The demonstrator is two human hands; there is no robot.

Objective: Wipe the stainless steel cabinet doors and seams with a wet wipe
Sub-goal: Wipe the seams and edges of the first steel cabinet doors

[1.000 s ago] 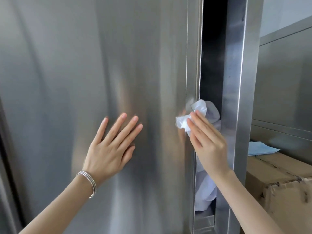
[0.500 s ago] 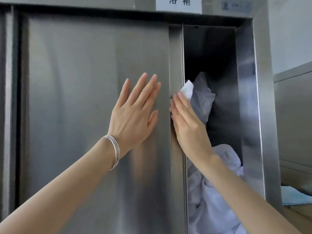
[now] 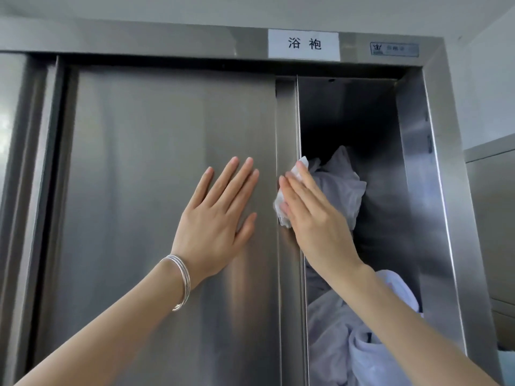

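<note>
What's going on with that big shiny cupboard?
A person is cleaning a steel cabinet. The right hand presses a white wet wipe against the edge of the sliding door, fingers straight. The left hand lies flat on the door front. The door stands partly open, with white cloth piled inside.

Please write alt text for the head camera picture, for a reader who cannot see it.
A person's right hand presses a white wet wipe against the vertical edge of a stainless steel cabinet door, while the left hand lies flat on the door's face. White linen is piled in the open compartment beside it.
</note>
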